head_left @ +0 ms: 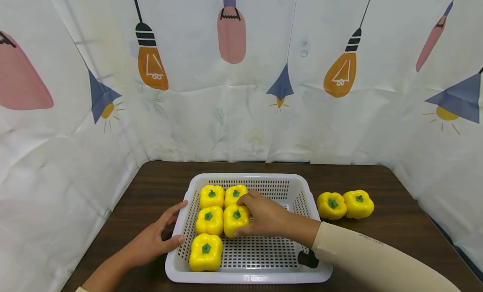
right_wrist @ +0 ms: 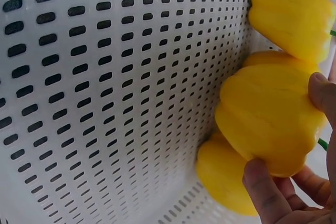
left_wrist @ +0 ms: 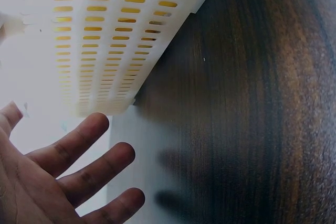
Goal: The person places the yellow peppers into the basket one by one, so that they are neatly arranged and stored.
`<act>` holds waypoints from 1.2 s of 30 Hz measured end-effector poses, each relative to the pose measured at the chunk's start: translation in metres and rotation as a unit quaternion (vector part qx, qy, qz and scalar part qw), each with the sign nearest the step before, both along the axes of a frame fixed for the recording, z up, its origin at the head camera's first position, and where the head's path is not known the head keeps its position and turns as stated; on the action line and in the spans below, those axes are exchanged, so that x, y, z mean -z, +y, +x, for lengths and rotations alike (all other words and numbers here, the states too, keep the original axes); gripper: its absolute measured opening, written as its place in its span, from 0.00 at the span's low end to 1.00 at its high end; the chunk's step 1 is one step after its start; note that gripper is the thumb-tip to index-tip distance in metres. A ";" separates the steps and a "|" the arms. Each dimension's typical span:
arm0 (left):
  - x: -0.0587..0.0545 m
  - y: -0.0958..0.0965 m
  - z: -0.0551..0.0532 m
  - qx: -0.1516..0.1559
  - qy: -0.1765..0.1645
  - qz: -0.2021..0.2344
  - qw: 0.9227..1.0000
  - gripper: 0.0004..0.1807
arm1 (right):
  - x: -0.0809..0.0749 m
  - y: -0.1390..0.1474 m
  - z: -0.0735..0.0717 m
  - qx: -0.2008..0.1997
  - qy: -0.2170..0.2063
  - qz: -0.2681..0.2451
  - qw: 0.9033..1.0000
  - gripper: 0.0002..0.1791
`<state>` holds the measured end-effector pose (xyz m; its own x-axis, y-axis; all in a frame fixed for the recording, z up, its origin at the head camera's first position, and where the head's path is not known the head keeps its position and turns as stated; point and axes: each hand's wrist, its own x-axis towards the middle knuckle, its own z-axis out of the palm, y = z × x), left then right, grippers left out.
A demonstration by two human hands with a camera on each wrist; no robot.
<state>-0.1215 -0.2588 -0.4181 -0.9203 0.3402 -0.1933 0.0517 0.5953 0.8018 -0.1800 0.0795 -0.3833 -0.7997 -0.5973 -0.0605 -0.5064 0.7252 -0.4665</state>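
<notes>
In the head view my right hand (head_left: 267,215) grips a yellow bell pepper (head_left: 236,221) with a green stem, inside a white perforated basket (head_left: 249,276). The right wrist view shows thumb and fingers around this bell pepper (right_wrist: 270,114), close above the basket floor (right_wrist: 105,93). Several other yellow bell peppers (head_left: 206,252) sit in the left part of the basket, stems up. My left hand (head_left: 151,244) is at the basket's left side, its thumb at the rim. In the left wrist view its fingers (left_wrist: 100,174) are spread beside the slotted wall (left_wrist: 113,40).
Two more yellow bell peppers (head_left: 332,205) lie side by side on the dark wooden table (head_left: 392,241), right of the basket. A white cloth (head_left: 234,124) printed with lamps hangs behind and beside the table. A black object (head_left: 307,259) shows near the right sleeve.
</notes>
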 end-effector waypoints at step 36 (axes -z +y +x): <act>0.002 -0.001 0.000 0.004 0.001 0.003 1.000 0.45 | -0.006 0.005 0.003 0.006 -0.011 0.031 0.999 0.47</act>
<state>-0.1217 -0.2602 -0.4196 -0.9181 0.3479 -0.1898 0.0574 0.5905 0.8050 -0.1772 0.0843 -0.3773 -0.8049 -0.5823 -0.1143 -0.4877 0.7589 -0.4316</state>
